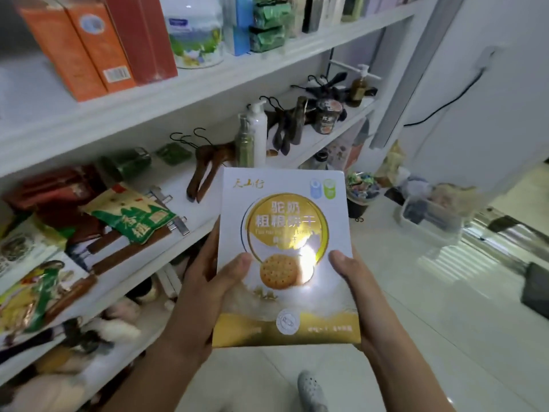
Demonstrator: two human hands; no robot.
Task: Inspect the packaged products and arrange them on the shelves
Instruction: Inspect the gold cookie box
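Two bare hands hold a white-and-gold cardboard biscuit box (285,233) in the air, printed front towards the camera. The left hand (205,295) grips the box's left edge and the right hand (356,289) its right edge. Each thumb lies across the front, and the other fingers are hidden behind the box. A bright glare washes out part of the print beside the round biscuit picture.

Left of the box runs a white shelf unit (208,84), which the box does not touch. Up and left of the box stand orange cartons (86,55), cut off by the top edge. Left of the box lies a green printed snack bag (133,218) on blurred packets that are hard to tell apart. Just above the box are brown wooden hangers (208,171) and a white pump bottle (259,129). Below the box, a grey perforated shoe (309,391) shows on the pale tiled floor (416,322).
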